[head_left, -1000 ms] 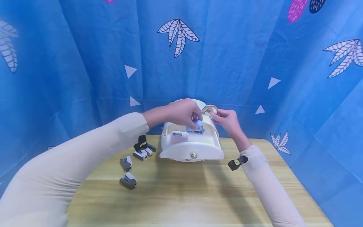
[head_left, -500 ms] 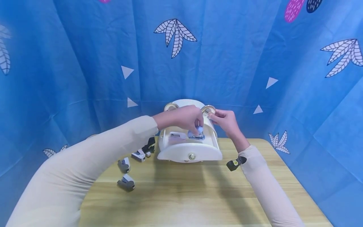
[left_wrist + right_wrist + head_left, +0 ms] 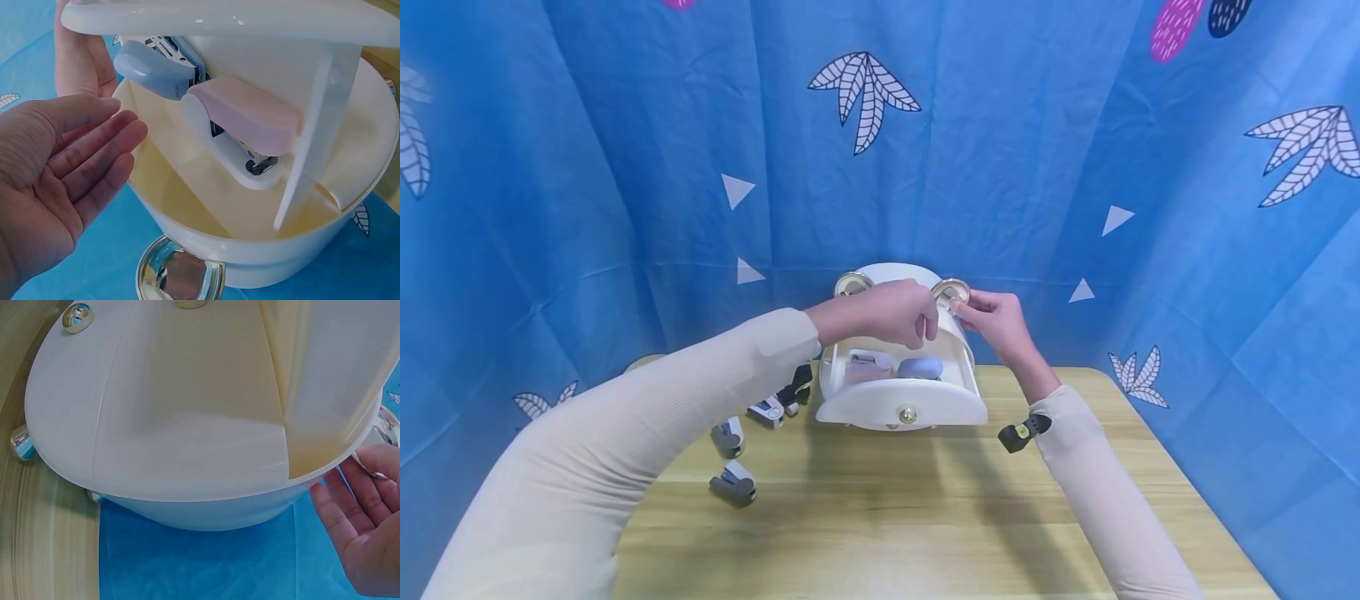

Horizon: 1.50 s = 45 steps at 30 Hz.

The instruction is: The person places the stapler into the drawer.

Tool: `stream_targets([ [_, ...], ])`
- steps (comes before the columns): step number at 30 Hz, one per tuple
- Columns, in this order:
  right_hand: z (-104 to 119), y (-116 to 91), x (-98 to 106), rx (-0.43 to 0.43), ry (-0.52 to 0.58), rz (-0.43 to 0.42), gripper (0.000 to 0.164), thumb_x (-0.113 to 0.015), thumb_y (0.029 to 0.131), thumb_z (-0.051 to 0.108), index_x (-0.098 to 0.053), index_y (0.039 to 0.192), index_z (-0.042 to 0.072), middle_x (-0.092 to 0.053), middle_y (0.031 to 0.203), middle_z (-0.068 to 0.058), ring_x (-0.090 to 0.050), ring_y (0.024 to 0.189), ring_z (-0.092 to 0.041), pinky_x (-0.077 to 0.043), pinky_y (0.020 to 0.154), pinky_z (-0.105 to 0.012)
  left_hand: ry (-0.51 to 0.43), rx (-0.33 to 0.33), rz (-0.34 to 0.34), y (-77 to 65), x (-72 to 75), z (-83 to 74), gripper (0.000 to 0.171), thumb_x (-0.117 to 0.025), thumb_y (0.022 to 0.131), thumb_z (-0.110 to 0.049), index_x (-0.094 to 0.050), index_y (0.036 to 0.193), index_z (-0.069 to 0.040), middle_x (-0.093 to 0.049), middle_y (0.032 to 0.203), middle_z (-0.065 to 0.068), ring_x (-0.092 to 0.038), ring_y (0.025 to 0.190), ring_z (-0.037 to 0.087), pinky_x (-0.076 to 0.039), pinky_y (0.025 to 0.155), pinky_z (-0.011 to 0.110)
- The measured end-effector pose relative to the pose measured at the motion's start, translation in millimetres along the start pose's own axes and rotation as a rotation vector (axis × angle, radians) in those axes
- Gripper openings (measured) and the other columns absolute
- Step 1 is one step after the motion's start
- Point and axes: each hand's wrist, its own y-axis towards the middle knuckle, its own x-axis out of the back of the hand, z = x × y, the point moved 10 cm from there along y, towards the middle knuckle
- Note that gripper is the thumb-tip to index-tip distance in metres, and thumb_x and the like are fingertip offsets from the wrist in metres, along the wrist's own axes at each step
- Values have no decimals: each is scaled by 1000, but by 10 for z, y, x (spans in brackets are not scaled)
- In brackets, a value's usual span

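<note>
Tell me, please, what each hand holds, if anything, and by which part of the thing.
The right hand pinches a round metallic piece on the white container by its rim. The left hand holds nothing.

Room above staplers (image 3: 920, 367), drawer front (image 3: 865, 404) barring nearside

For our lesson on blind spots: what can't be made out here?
Back of drawer: head view, hidden by left hand.
Round metal piece: left wrist view, bottom edge cuts it.
Right hand: right wrist view, right edge cuts it.
Nearest gray stapler: head view, details too small.
</note>
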Motion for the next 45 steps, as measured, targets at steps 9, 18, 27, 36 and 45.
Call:
stream_targets([
  [9, -21, -1, 36, 0, -23, -13, 37, -73, 95, 17, -69, 126, -3, -77, 108, -15, -70, 86, -1, -62, 83, -29, -2, -16, -6, -10, 10, -2, 19, -73, 87, -6, -79, 105, -7, -77, 99, 5, -69, 93, 18, -58, 85, 31],
  [18, -19, -8, 37, 2, -29, -7, 37, -73, 95, 18, -69, 126, -2, -77, 107, -12, -71, 88, -2, -61, 88, -35, -87, -77, -101, -234, 294, -82, 16, -70, 92, -12, -79, 105, -9, -78, 97, 3, -70, 92, 15, -58, 86, 29],
  [27, -33, -12, 29, -14, -12, -13, 36, -73, 95, 16, -69, 127, -1, -74, 114, -19, -72, 88, -2, -61, 85, -30, -378, -95, -331, -939, 351, -124, 18, -72, 95, -16, -79, 111, -12, -79, 105, -1, -73, 95, 10, -61, 82, 26],
  [36, -32, -10, 33, -15, -12, -12, 38, -73, 95, 16, -68, 128, -2, -76, 110, -13, -72, 87, -2, -62, 84, -30, -844, -3, -198, -1298, -551, -22, 26, -68, 99, -26, -73, 122, -14, -77, 114, 2, -73, 102, 16, -60, 89, 31],
  [45, -52, 23, 0, -16, -6, 6, 39, -72, 95, 16, -67, 129, -2, -71, 120, -25, -71, 88, -2, -61, 85, -30, -1171, 95, -80, -1185, -1468, 112, 35, -59, 103, -32, -68, 129, -9, -74, 122, 11, -68, 118, 30, -57, 99, 45],
])
